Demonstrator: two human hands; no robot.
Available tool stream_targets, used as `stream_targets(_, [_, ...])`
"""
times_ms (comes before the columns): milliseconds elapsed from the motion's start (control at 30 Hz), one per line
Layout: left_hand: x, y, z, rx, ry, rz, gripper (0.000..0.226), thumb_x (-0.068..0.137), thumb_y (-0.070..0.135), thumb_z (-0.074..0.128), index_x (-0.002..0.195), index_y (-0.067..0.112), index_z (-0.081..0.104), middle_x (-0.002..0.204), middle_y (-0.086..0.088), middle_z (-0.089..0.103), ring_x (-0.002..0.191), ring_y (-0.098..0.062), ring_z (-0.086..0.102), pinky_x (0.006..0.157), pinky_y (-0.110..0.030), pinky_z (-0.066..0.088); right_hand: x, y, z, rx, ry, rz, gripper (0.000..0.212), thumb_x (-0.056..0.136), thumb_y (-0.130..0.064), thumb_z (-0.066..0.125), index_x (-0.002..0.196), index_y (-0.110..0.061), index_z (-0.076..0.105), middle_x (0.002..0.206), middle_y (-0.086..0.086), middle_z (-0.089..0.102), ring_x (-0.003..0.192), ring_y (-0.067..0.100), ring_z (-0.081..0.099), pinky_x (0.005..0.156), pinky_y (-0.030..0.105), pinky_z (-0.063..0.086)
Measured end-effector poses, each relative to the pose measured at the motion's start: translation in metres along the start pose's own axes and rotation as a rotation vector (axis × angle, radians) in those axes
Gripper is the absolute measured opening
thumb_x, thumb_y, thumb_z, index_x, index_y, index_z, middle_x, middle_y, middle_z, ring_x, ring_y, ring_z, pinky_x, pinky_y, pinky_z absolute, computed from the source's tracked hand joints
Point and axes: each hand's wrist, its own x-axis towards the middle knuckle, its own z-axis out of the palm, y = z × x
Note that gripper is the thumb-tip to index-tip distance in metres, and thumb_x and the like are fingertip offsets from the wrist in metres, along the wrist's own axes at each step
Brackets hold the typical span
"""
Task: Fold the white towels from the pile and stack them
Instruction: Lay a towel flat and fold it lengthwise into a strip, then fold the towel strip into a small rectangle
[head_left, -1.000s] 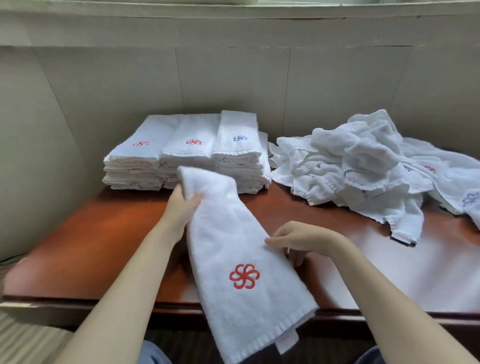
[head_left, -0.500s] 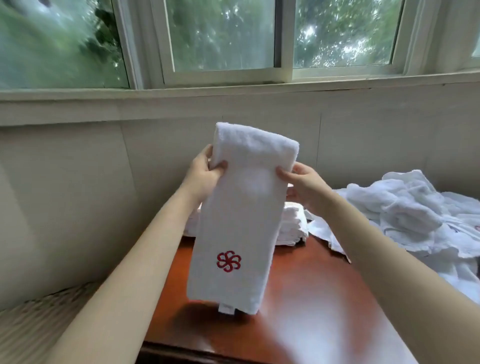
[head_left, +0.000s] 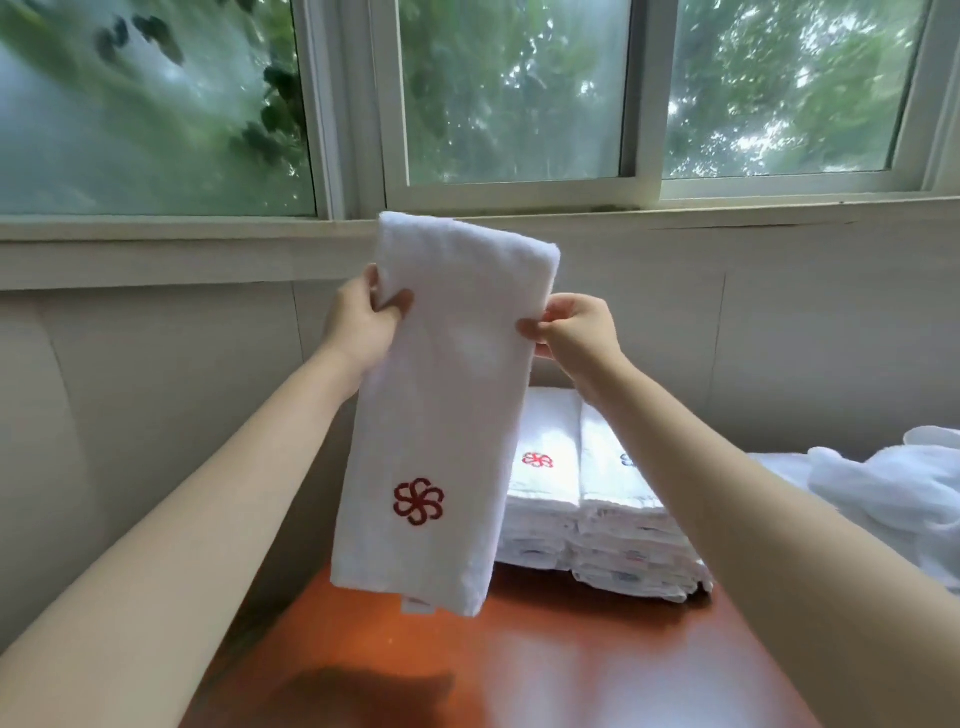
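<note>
Here, left hand (head_left: 362, 327) and right hand (head_left: 577, 332) pinch opposite edges of the plush oblong towel (head_left: 447, 415).

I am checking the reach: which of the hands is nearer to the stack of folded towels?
Right. The right hand pinches the held towel above the stack; the left hand grips its opposite edge, further left.
</note>
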Motion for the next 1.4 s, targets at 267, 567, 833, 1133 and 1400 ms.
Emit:
stream_targets(267, [0.123, -0.103, 0.048, -0.200, 0.072, -0.146, 0.017, 0.097, 0.015, 0.055, 0.113, 0.009, 0.053, 0.090, -0.002, 0.058, 0.075, -0.012, 0.057, 0.063, -0.021, 0.048, 0.153, 0.108, 0.048, 0.208, 0.266, 0.062, 0.011, 0.081, -0.011, 0.071, 0.088, -0.014, 0.063, 0.092, 0.010, 0.066, 0.075, 0.020, 0.063, 0.066, 0.029, 0.053])
stream_targets(567, [0.107, -0.280, 0.080, 0.345, -0.607, -0.648, 0.032, 0.093, 0.020, 0.057, 0.120, 0.003, 0.052, 0.118, -0.016, 0.064, 0.090, -0.025, 0.064, 0.082, -0.037, 0.055, 0.166, 0.280, 0.050, -0.113, -0.087, 0.607, 0.016, 0.083, 0.002, 0.059, 0.093, -0.010, 0.056, 0.075, 0.012, 0.052, 0.052, 0.020, 0.050, 0.043, 0.021, 0.045])
stream_targets(833, [0.133, -0.283, 0.093, 0.217, -0.398, -0.251, 0.060, 0.091, -0.001, 0.055, 0.145, 0.018, 0.038, 0.138, -0.004, 0.047, 0.112, -0.012, 0.051, 0.086, -0.020, 0.046, 0.180, 0.282, 0.061, -0.107, -0.040, 0.335, 0.059, 0.084, 0.014, 0.045, 0.135, -0.015, 0.050, 0.103, 0.004, 0.056, 0.082, 0.019, 0.057, 0.059, 0.018, 0.047])
stream_targets(1133, [0.108, -0.303, 0.068, 0.413, -0.483, -0.608, 0.045, 0.096, 0.035, 0.053, 0.124, -0.001, 0.051, 0.095, -0.007, 0.065, 0.072, -0.015, 0.062, 0.062, -0.025, 0.046, 0.167, 0.276, 0.071, -0.380, -0.171, 0.428, 0.056, 0.089, -0.011, 0.055, 0.141, -0.018, 0.036, 0.117, 0.004, 0.053, 0.087, 0.017, 0.054, 0.057, 0.020, 0.042])
stream_targets(1400, [0.064, -0.253, 0.016, -0.016, -0.762, -0.942, 0.029, 0.092, 0.026, 0.058, 0.114, 0.009, 0.065, 0.108, -0.008, 0.072, 0.090, -0.018, 0.071, 0.073, -0.028, 0.055, 0.123, 0.241, 0.081, -0.329, -0.183, 0.596, 0.021, 0.092, -0.028, 0.049, 0.105, -0.011, 0.048, 0.096, 0.009, 0.057, 0.082, 0.025, 0.060, 0.069, 0.031, 0.051])
